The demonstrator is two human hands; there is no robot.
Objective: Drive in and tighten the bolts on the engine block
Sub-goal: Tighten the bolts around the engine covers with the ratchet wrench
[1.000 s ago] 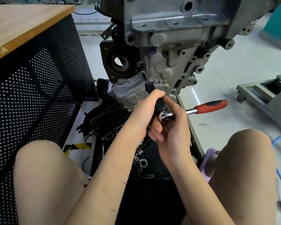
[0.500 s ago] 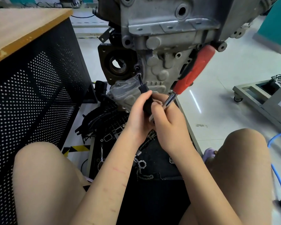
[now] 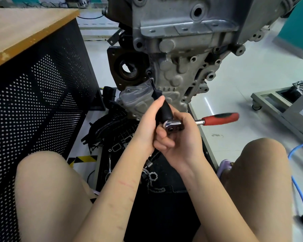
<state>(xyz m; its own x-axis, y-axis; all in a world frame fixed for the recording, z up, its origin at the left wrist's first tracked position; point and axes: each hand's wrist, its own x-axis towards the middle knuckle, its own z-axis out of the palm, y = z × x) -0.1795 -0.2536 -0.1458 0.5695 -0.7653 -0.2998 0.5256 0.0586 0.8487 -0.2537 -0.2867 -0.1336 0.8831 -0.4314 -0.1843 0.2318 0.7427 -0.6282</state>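
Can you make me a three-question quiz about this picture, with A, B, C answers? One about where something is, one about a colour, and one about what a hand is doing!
1. Where does the tip of the black extension bar touch?
A. a bolt hole on the engine block
B. the wooden tabletop
C. the blue hose

2. What colour is the ratchet handle?
A. green
B. red and black
C. yellow

3. What is the left hand doing?
A. lying flat on a knee
B. pointing at the floor
C. gripping the black extension bar

Answers:
1. A, the thin tip meets a bolt on the engine block.
2. B, the grip sticking out to the right is red with a black stripe.
3. C, its fingers curl round the bar, while the right hand holds the ratchet head.
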